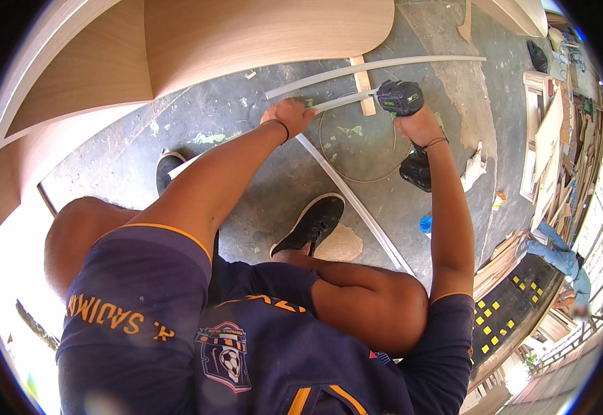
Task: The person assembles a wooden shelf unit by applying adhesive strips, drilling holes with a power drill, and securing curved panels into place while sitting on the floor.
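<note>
My right hand (419,128) is wrapped round the handle of a black cordless drill (400,97) with green marks, its front end pointing left. Closed on a pale grey metal strip (343,102) is my left hand (288,119). The strip runs from that hand to the drill's front, over a short light wooden batten (365,84). Whether the drill's tip touches the strip I cannot tell. Just beyond lies a longer pale strip (384,63), also crossing the batten. A narrow metal channel (350,197) slants from below my left hand toward my knee.
Wood-grain panels (267,31) stand at the far left. A thin wire loop (323,149) lies on the worn grey floor (246,180). My shoe (310,225) is beside the channel. Stacked boards (557,152) line the right side, where another person (561,259) is visible. A blue object (426,224) sits near my right forearm.
</note>
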Action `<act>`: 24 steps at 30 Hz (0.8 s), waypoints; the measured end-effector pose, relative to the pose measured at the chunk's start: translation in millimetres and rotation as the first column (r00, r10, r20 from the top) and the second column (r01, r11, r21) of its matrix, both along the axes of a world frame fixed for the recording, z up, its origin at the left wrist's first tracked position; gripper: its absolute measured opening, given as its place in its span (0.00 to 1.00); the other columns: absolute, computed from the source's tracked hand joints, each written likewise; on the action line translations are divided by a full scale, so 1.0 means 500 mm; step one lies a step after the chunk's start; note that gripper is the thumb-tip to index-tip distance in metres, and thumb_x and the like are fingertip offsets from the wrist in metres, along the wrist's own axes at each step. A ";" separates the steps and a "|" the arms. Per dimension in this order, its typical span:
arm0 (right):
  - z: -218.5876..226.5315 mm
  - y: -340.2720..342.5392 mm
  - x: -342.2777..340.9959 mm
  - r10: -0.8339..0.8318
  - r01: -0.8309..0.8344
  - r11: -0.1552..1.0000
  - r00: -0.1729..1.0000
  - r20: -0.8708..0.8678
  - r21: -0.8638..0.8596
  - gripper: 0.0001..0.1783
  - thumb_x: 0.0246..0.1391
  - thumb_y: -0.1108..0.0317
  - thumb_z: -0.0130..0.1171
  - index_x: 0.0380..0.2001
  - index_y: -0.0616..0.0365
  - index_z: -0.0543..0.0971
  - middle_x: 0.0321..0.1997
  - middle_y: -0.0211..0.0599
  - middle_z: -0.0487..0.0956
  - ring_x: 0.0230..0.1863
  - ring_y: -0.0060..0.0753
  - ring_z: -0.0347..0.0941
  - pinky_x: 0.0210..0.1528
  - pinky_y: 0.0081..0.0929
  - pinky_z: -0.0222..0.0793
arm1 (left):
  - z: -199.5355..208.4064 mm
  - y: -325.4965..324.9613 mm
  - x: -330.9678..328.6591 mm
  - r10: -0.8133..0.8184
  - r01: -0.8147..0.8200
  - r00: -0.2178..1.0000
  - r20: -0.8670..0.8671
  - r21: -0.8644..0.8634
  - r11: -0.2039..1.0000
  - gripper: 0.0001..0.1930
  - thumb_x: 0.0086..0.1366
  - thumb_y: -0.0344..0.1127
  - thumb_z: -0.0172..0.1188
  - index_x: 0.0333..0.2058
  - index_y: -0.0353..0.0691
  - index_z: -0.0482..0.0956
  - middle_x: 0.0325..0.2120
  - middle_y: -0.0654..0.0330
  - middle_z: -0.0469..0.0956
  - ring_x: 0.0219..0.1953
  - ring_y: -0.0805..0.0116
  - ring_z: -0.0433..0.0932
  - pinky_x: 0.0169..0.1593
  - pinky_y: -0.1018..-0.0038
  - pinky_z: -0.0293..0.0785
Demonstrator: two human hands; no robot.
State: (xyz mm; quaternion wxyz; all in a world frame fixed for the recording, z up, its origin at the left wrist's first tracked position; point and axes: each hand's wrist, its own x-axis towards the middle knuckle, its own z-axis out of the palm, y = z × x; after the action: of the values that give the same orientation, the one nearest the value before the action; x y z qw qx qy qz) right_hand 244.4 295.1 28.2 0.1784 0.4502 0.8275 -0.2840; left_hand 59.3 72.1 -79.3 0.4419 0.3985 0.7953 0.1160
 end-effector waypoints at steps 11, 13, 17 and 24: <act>0.004 -0.003 -0.004 -0.007 0.007 1.000 1.000 0.019 0.009 0.19 0.33 0.62 0.60 0.32 0.60 0.79 0.31 0.54 0.79 0.37 0.55 0.77 0.40 0.40 0.72 | 0.014 -0.001 0.000 -0.001 0.001 1.000 0.004 0.005 1.000 0.31 0.66 0.62 0.39 0.37 0.40 0.80 0.44 0.48 0.75 0.49 0.49 0.74 0.52 0.57 0.70; 0.003 -0.001 -0.003 -0.006 0.006 1.000 1.000 0.024 0.009 0.19 0.33 0.62 0.60 0.32 0.60 0.79 0.31 0.54 0.79 0.37 0.55 0.77 0.40 0.40 0.72 | 0.012 -0.001 0.000 -0.006 0.006 1.000 -0.002 0.007 1.000 0.31 0.66 0.62 0.39 0.38 0.40 0.80 0.45 0.48 0.75 0.49 0.49 0.73 0.52 0.57 0.70; 0.004 0.000 -0.009 -0.004 0.005 1.000 0.999 0.041 -0.024 0.19 0.33 0.62 0.60 0.32 0.61 0.78 0.31 0.55 0.79 0.37 0.55 0.76 0.40 0.40 0.72 | 0.007 -0.002 -0.001 -0.004 0.004 1.000 -0.011 0.015 1.000 0.31 0.66 0.61 0.38 0.38 0.40 0.80 0.44 0.48 0.75 0.49 0.49 0.74 0.52 0.57 0.70; 0.002 -0.001 -0.008 0.008 -0.008 1.000 1.000 0.011 -0.004 0.19 0.33 0.62 0.60 0.32 0.61 0.78 0.32 0.56 0.79 0.38 0.56 0.76 0.40 0.40 0.71 | 0.013 -0.001 -0.001 0.001 -0.001 1.000 0.000 -0.001 1.000 0.30 0.66 0.61 0.38 0.38 0.40 0.80 0.44 0.48 0.76 0.49 0.49 0.74 0.52 0.57 0.70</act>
State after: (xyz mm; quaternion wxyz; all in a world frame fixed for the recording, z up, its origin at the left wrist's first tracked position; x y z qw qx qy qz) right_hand 240.4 294.4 29.2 0.1850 0.4481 0.8277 -0.2827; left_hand 58.7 71.8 -73.0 0.4421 0.3978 0.7956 0.1160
